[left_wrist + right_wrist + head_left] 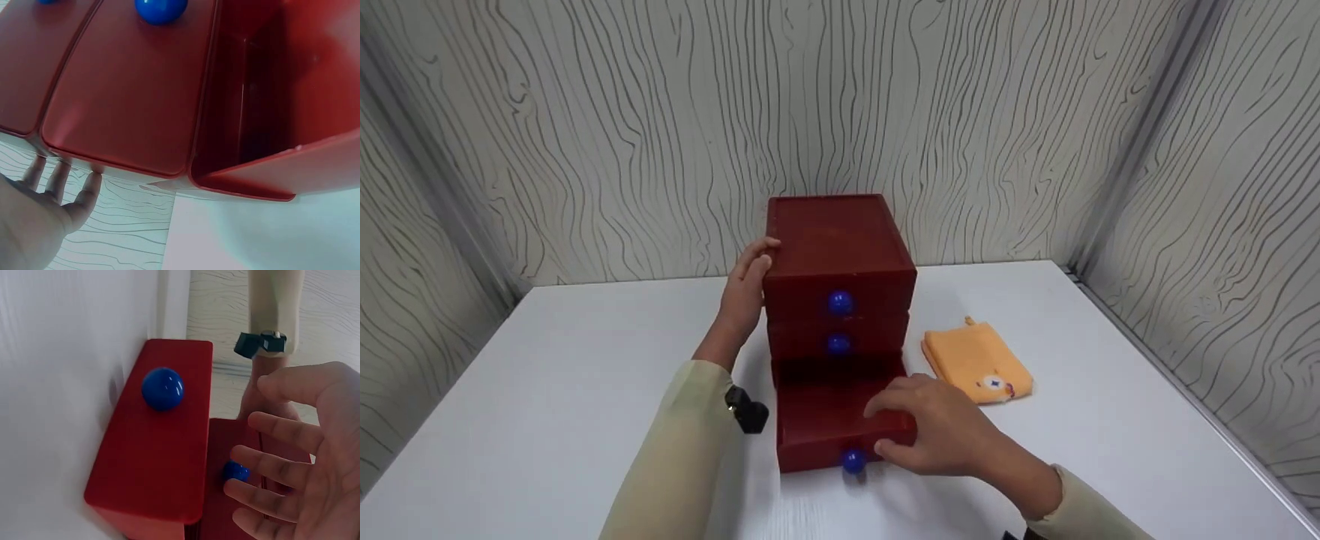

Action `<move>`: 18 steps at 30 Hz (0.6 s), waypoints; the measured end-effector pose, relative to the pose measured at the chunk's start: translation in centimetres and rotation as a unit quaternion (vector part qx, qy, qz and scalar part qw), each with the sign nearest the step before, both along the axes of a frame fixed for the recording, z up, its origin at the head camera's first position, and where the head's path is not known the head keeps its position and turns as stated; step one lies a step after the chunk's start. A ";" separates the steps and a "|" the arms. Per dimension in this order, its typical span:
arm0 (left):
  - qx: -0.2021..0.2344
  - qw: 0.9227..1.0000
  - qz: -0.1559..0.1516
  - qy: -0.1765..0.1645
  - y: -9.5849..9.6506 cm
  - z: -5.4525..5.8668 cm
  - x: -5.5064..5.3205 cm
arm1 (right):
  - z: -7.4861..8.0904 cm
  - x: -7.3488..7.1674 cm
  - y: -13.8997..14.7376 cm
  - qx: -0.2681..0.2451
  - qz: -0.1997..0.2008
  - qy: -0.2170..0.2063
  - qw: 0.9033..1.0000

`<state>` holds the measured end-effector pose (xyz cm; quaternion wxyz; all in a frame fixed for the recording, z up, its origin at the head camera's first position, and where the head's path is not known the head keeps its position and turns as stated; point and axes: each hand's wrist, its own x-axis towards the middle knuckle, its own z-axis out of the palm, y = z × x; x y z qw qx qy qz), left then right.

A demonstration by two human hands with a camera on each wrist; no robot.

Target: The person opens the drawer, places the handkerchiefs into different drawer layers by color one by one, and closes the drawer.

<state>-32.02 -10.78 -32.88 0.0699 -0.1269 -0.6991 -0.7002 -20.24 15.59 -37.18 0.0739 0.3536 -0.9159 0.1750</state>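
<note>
A dark red drawer cabinet [840,236] with blue round knobs stands on the table. Its bottom drawer [816,452] is pulled out, and no object shows in the part of it I can see. My left hand [744,296] touches the cabinet's left side; the left wrist view shows its fingertips [93,181] against the side wall. Over the right front corner of the pulled-out drawer is my right hand [941,427], fingers loosely bent and holding nothing. In the right wrist view its fingers [275,464] are spread, apart from the drawer's blue knob [162,388].
A folded orange cloth [975,360] with a small face pattern lies on the white table [585,390], right of the cabinet. Wood-grain patterned panels [660,135] stand behind and at both sides. Each forearm wears a pale sleeve; a small black device sits on the left one.
</note>
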 end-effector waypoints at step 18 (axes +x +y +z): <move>0.007 1.000 -0.007 0.008 0.0 0.0 0.0 | -1.6 -3.7 4.7 0.003 -0.103 0.077 0.992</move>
